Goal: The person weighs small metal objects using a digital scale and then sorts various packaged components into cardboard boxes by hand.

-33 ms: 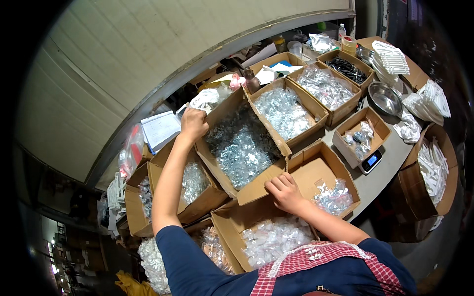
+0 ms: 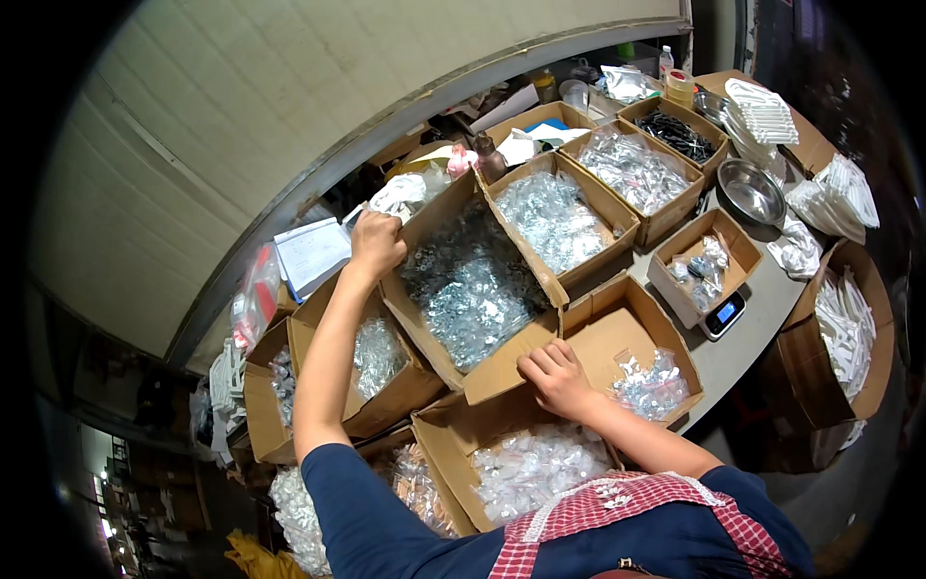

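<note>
A large cardboard box [image 2: 506, 363] stands tilted among other boxes in the middle, heaped with small clear bags of shiny metal parts [image 2: 473, 299]. My left hand [image 2: 378, 241] is closed on the rim at its far left side. On the near right, my right hand [image 2: 558, 374] has its fingers curled over the box's near edge, by the flap. Below that hand is an open box with clear bags of whitish pieces [image 2: 540, 468]. Just right of it, another box holds a few bags of small parts [image 2: 651, 386]. The fingertips of both hands are partly hidden.
Behind stand boxes of bagged metal parts [image 2: 555, 217] and black parts [image 2: 677, 133]. To the right are a small box [image 2: 709, 265] on a digital scale [image 2: 725, 317], a steel bowl [image 2: 750, 193] and stacked white plastic pieces [image 2: 837, 198]. An open notebook [image 2: 311, 253] lies at left.
</note>
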